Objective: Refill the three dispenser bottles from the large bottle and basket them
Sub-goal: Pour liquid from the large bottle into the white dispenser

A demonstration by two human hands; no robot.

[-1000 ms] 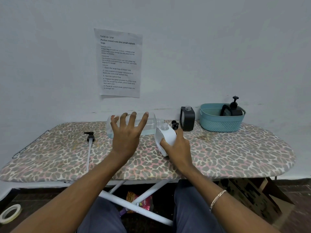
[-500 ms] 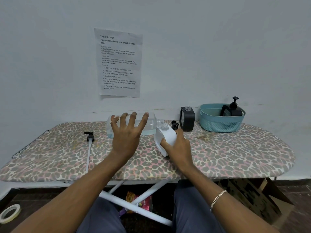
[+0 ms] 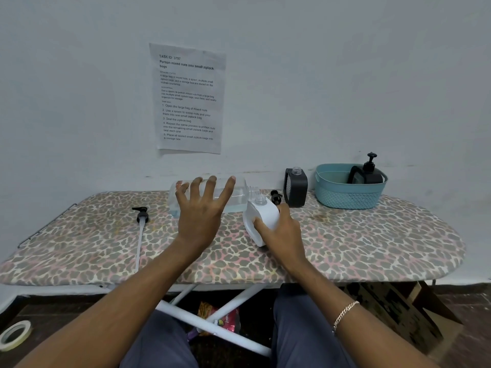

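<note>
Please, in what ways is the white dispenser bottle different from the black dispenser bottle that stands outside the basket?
Colour: the white dispenser bottle is white, the black dispenser bottle is dark.
Hold: the right hand grips the white one; nothing touches the black one.
Place: the white one is at the mouth of the large bottle; the black one stands beside the basket.
Both have open necks with no pump.

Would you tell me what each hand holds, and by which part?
The right hand grips the white bottle by its body; the open left hand holds nothing.

Home room: leopard-print ironing board (image 3: 372, 248)
</note>
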